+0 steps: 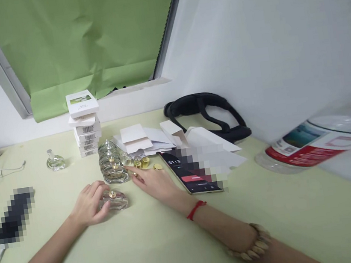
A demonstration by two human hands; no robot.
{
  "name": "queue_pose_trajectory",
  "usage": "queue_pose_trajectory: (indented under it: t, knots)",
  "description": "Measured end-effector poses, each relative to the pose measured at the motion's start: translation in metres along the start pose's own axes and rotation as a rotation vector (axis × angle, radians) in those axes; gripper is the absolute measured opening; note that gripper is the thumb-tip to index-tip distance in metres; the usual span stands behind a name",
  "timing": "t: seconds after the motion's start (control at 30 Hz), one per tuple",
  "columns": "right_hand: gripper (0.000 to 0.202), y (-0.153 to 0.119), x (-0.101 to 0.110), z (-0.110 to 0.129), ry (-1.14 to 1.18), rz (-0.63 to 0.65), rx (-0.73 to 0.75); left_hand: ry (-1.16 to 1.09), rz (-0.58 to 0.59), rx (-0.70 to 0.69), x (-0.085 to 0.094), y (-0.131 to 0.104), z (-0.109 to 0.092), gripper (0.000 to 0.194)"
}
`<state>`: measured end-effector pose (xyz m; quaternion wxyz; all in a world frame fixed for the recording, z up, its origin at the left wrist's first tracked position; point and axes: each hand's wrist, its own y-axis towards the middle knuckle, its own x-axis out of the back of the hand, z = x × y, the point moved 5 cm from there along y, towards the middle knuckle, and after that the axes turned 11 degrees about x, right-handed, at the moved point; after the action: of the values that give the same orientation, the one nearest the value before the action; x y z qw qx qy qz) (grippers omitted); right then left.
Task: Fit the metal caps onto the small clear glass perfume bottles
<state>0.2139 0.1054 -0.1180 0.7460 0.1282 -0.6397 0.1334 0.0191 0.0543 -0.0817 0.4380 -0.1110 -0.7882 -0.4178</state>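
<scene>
Left hand (90,205) cups a small glass perfume bottle (115,199) near the middle of the desk (177,243), fingers curled round it, gold collar bare. Right hand (154,181) lies open, fingertip touching the row of bottles (112,165) beside loose gold caps (145,162). By my reckoning it's early going: nothing capped, flat cartons (136,139) unfilled (only the stacked boxes (84,124) toward the back edge look finished).

Both forearms are reaching forward over the worktop. The left hand (90,206) is curling its fingers loosely, while the right hand (153,181) is lying flat (index finger extended, palm down).
</scene>
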Motion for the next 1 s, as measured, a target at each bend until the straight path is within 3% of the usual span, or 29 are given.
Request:
queue_pose_trajectory:
  t: [0.37, 0.7, 1.0]
  knots:
    - [0.046, -0.0016, 0.0019, 0.0024, -0.026, 0.034, 0.017, 0.030, -0.058, -0.045, 0.0007, 0.0012, -0.0028, 0.028]
    - [0.049, -0.0052, 0.0037, -0.0025, -0.025, 0.030, -0.091, 0.039, -0.086, -0.072, 0.0013, 0.0022, -0.0049, 0.027]
    - [0.047, -0.0035, -0.0031, -0.0020, 0.010, 0.046, 0.024, 0.055, -0.058, -0.052, -0.0031, 0.0016, -0.0075, 0.031]
